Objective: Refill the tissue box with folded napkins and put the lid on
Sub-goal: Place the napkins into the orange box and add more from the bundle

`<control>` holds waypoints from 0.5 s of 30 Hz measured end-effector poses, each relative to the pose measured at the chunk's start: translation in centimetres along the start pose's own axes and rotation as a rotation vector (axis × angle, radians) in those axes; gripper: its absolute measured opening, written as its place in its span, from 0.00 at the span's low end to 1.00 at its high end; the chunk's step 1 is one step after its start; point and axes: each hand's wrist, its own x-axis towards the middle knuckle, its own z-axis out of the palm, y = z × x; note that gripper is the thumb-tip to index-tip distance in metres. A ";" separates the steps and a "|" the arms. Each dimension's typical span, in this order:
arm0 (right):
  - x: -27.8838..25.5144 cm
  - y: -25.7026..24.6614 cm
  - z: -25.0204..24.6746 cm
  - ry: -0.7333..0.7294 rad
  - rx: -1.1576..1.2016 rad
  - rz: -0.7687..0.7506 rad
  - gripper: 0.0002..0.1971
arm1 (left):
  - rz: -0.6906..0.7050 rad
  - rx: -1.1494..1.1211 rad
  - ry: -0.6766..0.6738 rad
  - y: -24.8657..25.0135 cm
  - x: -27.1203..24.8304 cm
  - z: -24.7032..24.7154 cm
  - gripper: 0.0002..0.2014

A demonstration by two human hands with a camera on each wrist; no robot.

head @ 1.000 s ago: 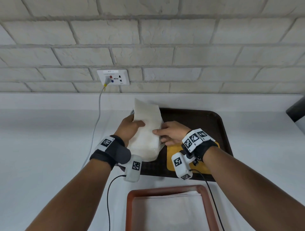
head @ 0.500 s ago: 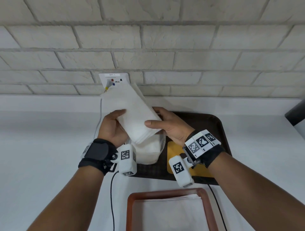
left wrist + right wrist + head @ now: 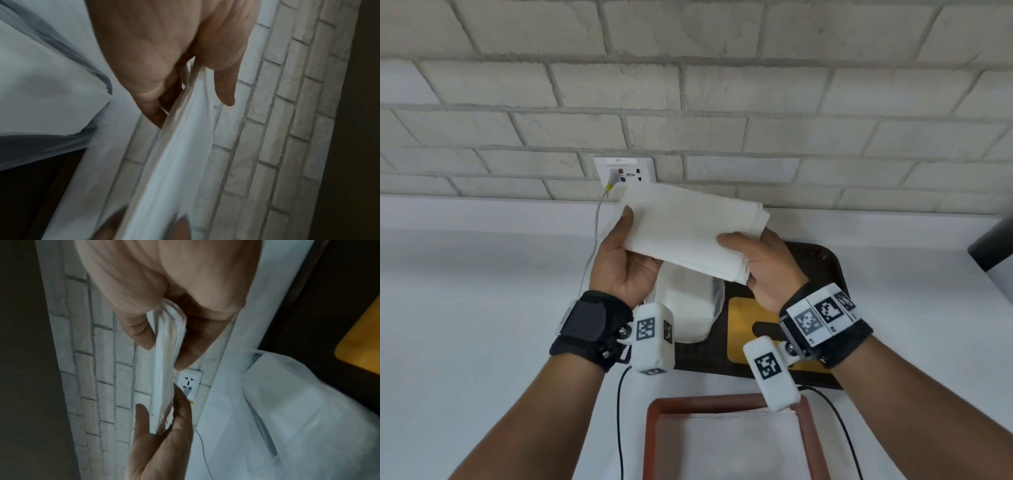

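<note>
Both hands hold a stack of folded white napkins [image 3: 688, 233] flat in the air, above the counter. My left hand [image 3: 625, 246] grips its left end, thumb on top; my right hand [image 3: 751, 260] pinches its right end. In the wrist views the stack [image 3: 180, 162] [image 3: 164, 361] shows edge-on between thumb and fingers. Below it a clear plastic pack of napkins [image 3: 688, 308] lies on a dark brown tray [image 3: 822, 267]. A yellow lid [image 3: 741, 329] with a slot rests on that tray. The reddish-brown tissue box [image 3: 650, 428] stands nearest me, with white napkins inside.
A brick wall rises just behind the counter, with a wall socket [image 3: 625, 169] and a grey cable [image 3: 594, 240] hanging from it. A black object [image 3: 993, 246] sits at the right edge. Thin black cables run from my wrists across the white counter [image 3: 482, 308].
The napkin stack has come up out of the plastic pack, risen toward the wall and turned from upright to lying flat between both hands.
</note>
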 end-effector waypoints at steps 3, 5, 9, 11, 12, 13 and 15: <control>-0.5 0.7 0.5 0.044 0.021 -0.006 0.16 | -0.028 0.010 -0.046 -1.7 -0.7 0.9 0.27; -0.7 1.1 0.7 0.083 0.056 -0.004 0.17 | -0.015 0.003 -0.063 -2.2 -1.0 1.4 0.28; -0.8 0.3 -0.3 0.144 0.072 0.013 0.11 | 0.018 -0.020 -0.089 -0.7 -1.0 1.3 0.34; -1.0 0.1 -0.4 0.147 0.090 0.031 0.13 | 0.000 0.006 -0.086 -1.0 -1.0 1.5 0.35; -1.0 0.1 -0.2 0.140 0.112 0.038 0.15 | -0.006 0.022 -0.088 -1.4 -1.1 1.9 0.33; -1.1 0.2 0.1 0.129 0.138 0.046 0.17 | -0.004 0.046 -0.087 -1.9 -1.3 2.3 0.30; -1.3 0.3 0.4 0.124 0.160 0.062 0.20 | 0.004 0.090 -0.082 -2.6 -1.6 2.9 0.28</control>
